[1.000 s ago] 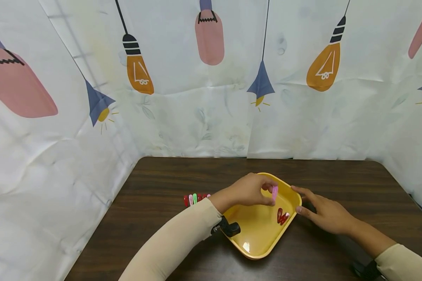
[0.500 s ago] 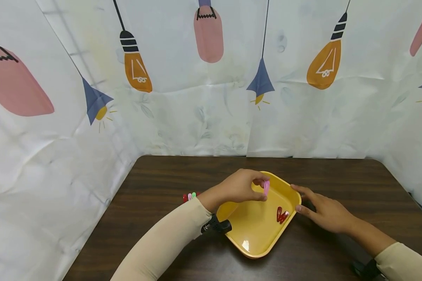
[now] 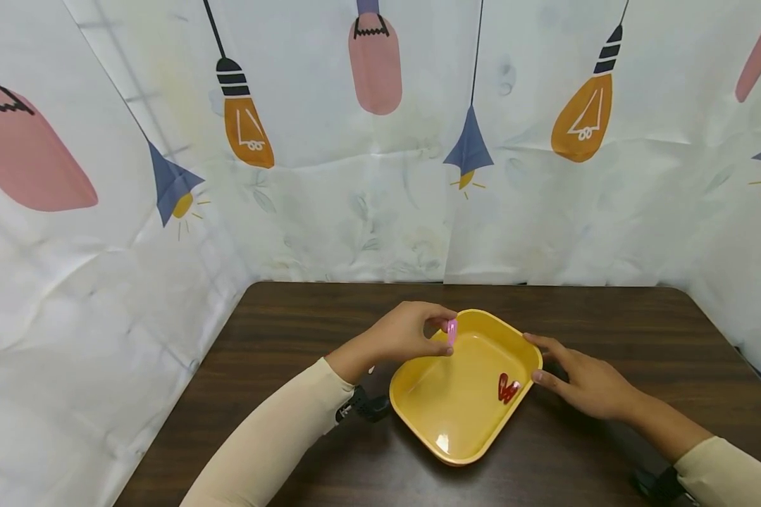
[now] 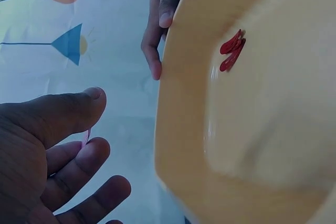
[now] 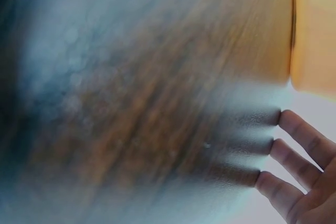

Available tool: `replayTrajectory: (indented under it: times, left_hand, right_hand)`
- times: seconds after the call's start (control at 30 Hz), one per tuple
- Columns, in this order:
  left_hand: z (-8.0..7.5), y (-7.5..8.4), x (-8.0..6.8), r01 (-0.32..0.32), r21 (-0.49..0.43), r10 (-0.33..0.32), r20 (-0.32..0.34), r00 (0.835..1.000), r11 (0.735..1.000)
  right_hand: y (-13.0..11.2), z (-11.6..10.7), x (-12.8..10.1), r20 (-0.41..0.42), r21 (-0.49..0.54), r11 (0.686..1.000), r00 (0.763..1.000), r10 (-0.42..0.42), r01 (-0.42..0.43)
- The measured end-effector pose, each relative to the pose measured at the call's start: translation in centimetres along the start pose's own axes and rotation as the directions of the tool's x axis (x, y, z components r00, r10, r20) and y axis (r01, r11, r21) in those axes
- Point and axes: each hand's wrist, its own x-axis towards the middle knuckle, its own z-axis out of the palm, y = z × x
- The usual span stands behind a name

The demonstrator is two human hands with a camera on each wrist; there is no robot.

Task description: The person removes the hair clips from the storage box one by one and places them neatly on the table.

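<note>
My left hand (image 3: 409, 331) pinches a pink snap hair clip (image 3: 452, 332) between thumb and fingers, above the left rim of a yellow tray (image 3: 444, 401). In the left wrist view only a thin edge of the pink clip (image 4: 87, 136) shows past the fingertips. Red hair clips (image 3: 507, 389) lie together inside the tray near its right side. My right hand (image 3: 586, 384) rests at the tray's right corner, thumb and fingers extended and touching the rim. The right wrist view shows its fingers (image 5: 299, 132) spread, with fingertips down at the tabletop beside the tray.
The dark wood table (image 3: 304, 310) has rounded far corners. A patterned white curtain (image 3: 368, 225) hangs behind and along the left side. Black wrist cameras are strapped on both wrists, the left camera (image 3: 370, 408) close beside the tray.
My left hand has moved left with the pink clip, from over the tray's middle to its left rim. Its forearm now hides the row of coloured clips on the table. The right hand stays put.
</note>
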Motion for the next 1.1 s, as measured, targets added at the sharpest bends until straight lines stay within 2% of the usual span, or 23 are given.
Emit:
replayTrajectory:
  times: [0.13, 0.57, 0.9, 1.1]
  left_hand:
    - [-0.4, -0.8, -0.7, 0.007, 0.002, -0.007, -0.016, 1.0, 1.0]
    - [-1.6, -3.3, -3.2, 0.084, -0.049, -0.086, -0.044, 0.995, 0.995]
    - [-1.9, -4.8, -5.0, 0.098, -0.092, -0.106, -0.08, 0.991, 0.991]
    - [-1.9, -6.0, -5.9, 0.136, -0.109, -0.147, -0.095, 0.985, 0.985]
  right_hand:
    - [0.0, 0.1, -0.1, -0.003, 0.005, 1.0, 1.0, -0.001, 0.001]
    - [0.0, 0.3, -0.3, -0.005, -0.004, 1.0, 1.0, 0.01, -0.01]
    - [0.1, 0.3, -0.2, 0.0, -0.001, 1.0, 1.0, 0.01, -0.01]
    - [0.0, 0.0, 0.0, 0.0, 0.001, 1.0, 1.0, 0.004, -0.004]
